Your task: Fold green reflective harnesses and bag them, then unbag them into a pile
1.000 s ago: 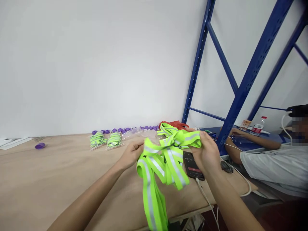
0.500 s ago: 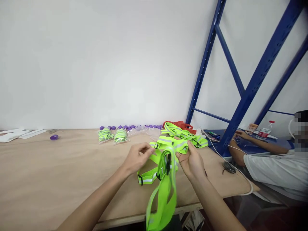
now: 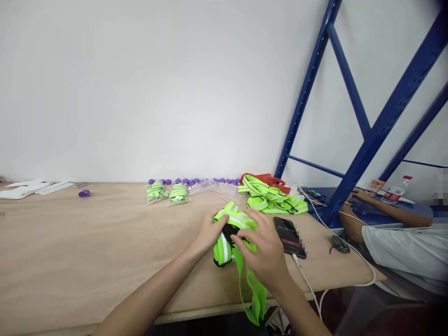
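Between my hands is a lime-yellow reflective strap vest (image 3: 224,247) with silver stripes and black buckles, bunched into a folded bundle. My left hand (image 3: 210,229) grips its left side, thumb on top near a black buckle (image 3: 230,232). Over the right side curls my right hand (image 3: 264,245), thumb and forefinger at the buckle and the other fingers spread across the straps. It partly hides the bundle. A loose strap end (image 3: 257,298) hangs below, past the table's front edge.
More lime straps (image 3: 276,200) lie in a heap by red fabric (image 3: 268,179). Two bagged bundles (image 3: 156,190) and several purple caps (image 3: 196,181) line the wall. A phone (image 3: 290,237) with a cable lies right. Beyond the blue rack post (image 3: 345,186) a co-worker's arm (image 3: 385,210) rests.
The spread-out straps have been gathered into a compact bundle. My left hand has closed on it, and my right hand has come across its top. The phone is now uncovered.
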A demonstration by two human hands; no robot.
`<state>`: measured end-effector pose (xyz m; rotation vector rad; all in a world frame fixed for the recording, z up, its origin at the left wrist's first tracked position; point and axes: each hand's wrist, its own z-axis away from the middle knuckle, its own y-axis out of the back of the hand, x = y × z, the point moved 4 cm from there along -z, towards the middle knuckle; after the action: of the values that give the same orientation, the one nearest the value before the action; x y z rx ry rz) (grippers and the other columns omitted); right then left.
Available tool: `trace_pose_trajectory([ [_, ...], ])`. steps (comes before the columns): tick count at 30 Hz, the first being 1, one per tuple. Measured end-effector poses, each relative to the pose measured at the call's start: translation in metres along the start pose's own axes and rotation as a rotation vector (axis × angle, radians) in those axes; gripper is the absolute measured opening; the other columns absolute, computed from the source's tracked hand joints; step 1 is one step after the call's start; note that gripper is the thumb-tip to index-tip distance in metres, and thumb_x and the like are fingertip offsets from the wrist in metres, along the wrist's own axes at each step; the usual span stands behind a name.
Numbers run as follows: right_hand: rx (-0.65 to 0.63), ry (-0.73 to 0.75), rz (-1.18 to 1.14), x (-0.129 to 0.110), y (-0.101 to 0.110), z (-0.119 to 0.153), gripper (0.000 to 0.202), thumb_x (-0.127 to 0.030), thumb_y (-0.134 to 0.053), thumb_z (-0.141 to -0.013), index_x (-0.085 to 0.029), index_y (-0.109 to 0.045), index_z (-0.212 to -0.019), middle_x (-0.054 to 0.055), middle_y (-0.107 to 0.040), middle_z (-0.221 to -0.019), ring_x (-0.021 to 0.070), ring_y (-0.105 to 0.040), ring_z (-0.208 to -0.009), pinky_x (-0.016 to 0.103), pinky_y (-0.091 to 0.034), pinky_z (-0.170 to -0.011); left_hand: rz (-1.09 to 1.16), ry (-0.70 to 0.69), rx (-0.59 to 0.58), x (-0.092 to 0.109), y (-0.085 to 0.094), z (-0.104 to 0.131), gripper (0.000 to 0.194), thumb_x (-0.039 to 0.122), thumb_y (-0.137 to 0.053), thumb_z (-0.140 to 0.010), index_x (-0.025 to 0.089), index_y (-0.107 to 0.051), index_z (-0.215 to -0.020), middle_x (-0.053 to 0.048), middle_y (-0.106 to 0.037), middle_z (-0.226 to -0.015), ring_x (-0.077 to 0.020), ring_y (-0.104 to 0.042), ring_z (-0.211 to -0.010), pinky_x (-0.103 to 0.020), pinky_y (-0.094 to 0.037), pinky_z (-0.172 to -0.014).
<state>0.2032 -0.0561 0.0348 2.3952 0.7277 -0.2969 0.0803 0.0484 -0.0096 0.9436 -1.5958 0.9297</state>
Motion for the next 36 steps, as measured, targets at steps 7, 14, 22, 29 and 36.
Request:
trace_pose_trajectory([
  [7, -0.182, -0.102, 0.129, 0.01, -0.024, 0.024, 0.033, -0.039, -0.068, -0.083, -0.025, -0.07, -0.113, 0.012, -0.061, -0.139, 0.0319, -0.062, -0.121, 0.046, -0.054, -0.096, 0.008, -0.093, 0.052, -0.001, -0.01, 0.015, 0.04, 0.058, -0.061, -0.084, 0.019, -0.06, -0.093, -0.004, -0.067, -0.091, -0.0206, -0.063, -0.087, -0.028, -0.048, -0.079],
  [14, -0.288, -0.166, 0.142, 0.016, -0.024, 0.021, 0.023, -0.025, -0.06, -0.081, -0.024, -0.069, -0.102, 0.01, -0.059, -0.14, 0.0304, -0.063, -0.12, 0.041, -0.061, -0.083, -0.328, -0.156, -0.066, -0.003, -0.002, 0.022, 0.035, 0.055, -0.048, -0.095, 0.021, -0.054, -0.095, 0.0, -0.06, -0.077, -0.0171, -0.056, -0.07, -0.027, -0.044, -0.067],
  [22, -0.39, 0.071, 0.023, 0.031, -0.015, 0.025, 0.04, -0.031, -0.065, -0.085, -0.027, -0.069, -0.125, 0.011, -0.064, -0.136, 0.03, -0.065, -0.119, 0.041, -0.059, -0.093, -0.25, -0.022, -0.111, 0.01, 0.032, -0.002, 0.042, 0.059, -0.059, -0.085, 0.017, -0.062, -0.084, -0.002, -0.065, -0.075, -0.0178, -0.059, -0.065, -0.027, -0.047, -0.059],
  [29, -0.302, -0.391, -0.57, 0.048, -0.009, 0.01, 0.043, -0.037, -0.072, -0.082, -0.027, -0.069, -0.124, 0.009, -0.066, -0.133, 0.0299, -0.057, -0.13, 0.05, -0.043, -0.111, -0.06, 0.232, -0.231, 0.009, 0.046, -0.018, 0.046, 0.062, -0.067, -0.078, 0.016, -0.062, -0.084, -0.001, -0.06, -0.058, -0.0137, -0.05, -0.042, -0.027, -0.042, -0.044],
  [36, -0.043, -0.764, -0.894, 0.048, -0.063, -0.023, 0.057, -0.034, -0.086, -0.064, -0.018, -0.069, -0.116, 0.01, -0.076, -0.111, 0.0282, -0.072, -0.099, 0.044, -0.057, -0.09, -0.443, -0.366, 0.022, 0.041, 0.004, -0.059, 0.05, 0.056, -0.038, -0.099, 0.017, -0.063, -0.08, -0.009, -0.066, -0.099, -0.0229, -0.06, -0.099, -0.032, -0.047, -0.088],
])
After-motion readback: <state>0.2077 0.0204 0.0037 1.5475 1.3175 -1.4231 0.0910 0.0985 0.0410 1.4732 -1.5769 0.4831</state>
